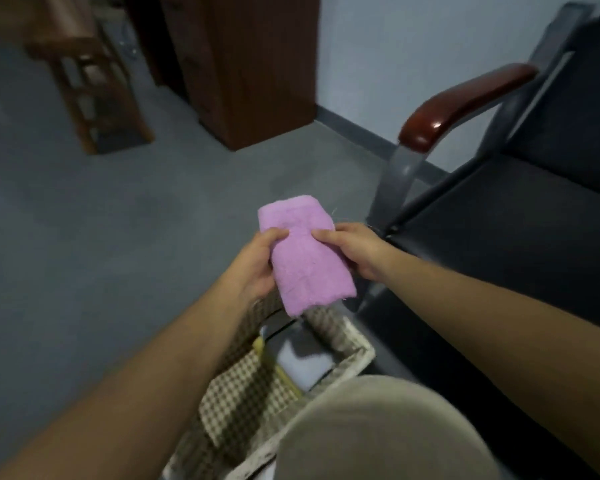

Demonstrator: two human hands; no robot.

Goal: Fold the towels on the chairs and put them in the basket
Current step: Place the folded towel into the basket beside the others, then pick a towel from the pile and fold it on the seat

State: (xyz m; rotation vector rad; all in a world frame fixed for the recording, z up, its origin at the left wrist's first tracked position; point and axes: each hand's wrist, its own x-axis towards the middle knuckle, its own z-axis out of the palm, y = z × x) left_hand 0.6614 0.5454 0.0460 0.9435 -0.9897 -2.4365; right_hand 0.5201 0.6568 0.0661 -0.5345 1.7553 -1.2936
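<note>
Above the checked basket [347, 336], beside the black chair [520, 216], both hands hold a folded purple towel [303, 252]: left hand [257, 265] and right hand [352, 249] fingers clamped on its 2 sides.

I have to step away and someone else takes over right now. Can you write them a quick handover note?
Left hand: grips the pink towel by its left edge.
Right hand: grips its right edge.
The towel hangs above the lined basket, beside the black chair.
Done: this towel is folded; a pale blue towel and a yellow cloth lie in the basket.
Left: lower the pink towel in, then check chairs out of view for more.
</note>
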